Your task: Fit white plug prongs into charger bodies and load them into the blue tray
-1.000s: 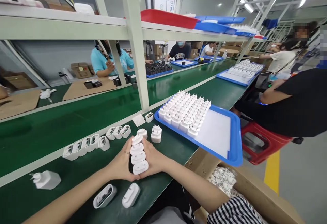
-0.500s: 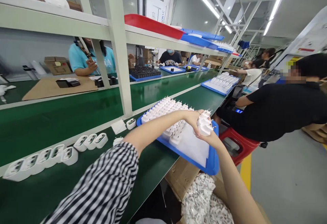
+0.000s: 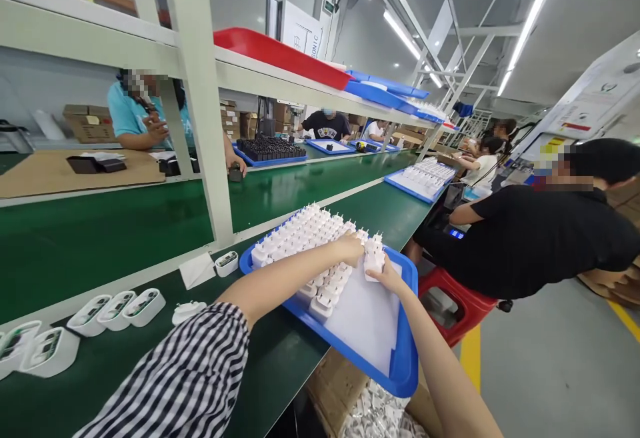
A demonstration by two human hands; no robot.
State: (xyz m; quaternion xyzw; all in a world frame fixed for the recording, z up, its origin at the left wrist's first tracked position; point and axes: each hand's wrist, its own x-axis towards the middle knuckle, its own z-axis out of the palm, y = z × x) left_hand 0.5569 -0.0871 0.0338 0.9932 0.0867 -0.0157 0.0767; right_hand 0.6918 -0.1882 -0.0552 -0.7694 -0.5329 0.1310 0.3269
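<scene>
Clasping white plugs (image 3: 374, 253) in our right hand (image 3: 389, 275), left hand (image 3: 349, 249) beside, grip unclear, near the blue tray's (image 3: 409, 321) far right corner

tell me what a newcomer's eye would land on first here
Probably the near blue tray on the green bench, its left side packed with white plugs, pins up. Over it, the right hand holds a short row of the same plugs, the left hand close beside. Next, the long red tray on the shelf above.
</scene>
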